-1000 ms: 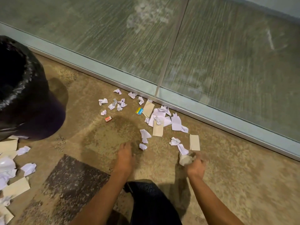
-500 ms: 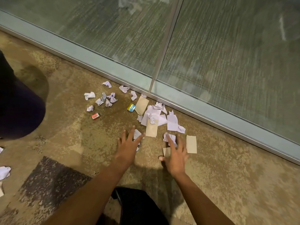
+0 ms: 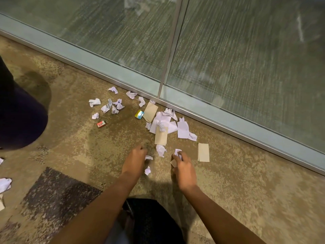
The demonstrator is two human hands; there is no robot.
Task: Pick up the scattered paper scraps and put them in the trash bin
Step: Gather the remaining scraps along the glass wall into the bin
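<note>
Crumpled white paper scraps (image 3: 112, 105) and tan card pieces (image 3: 161, 137) lie scattered on the beige carpet along the glass wall. My left hand (image 3: 135, 160) is low over the carpet with its fingers curled on a small white scrap (image 3: 148, 157). Just below it lies another scrap (image 3: 147, 170). My right hand (image 3: 183, 167) is closed on a white scrap (image 3: 177, 152) and a small tan piece (image 3: 173, 163). A loose white scrap (image 3: 161, 150) sits between the two hands. The black trash bin (image 3: 21, 120) is cut off at the left edge.
A glass wall with a metal base rail (image 3: 228, 124) runs diagonally behind the scraps. A small red box (image 3: 101, 124) and a yellow-blue box (image 3: 139, 114) lie among them. A tan card (image 3: 203, 152) lies right of my right hand. More scraps (image 3: 5, 184) are at the left edge.
Both hands were spread flat over the scraps half a second ago; now their fingers have curled shut on paper. The view has shifted slightly right, leaving less of the bin visible.
</note>
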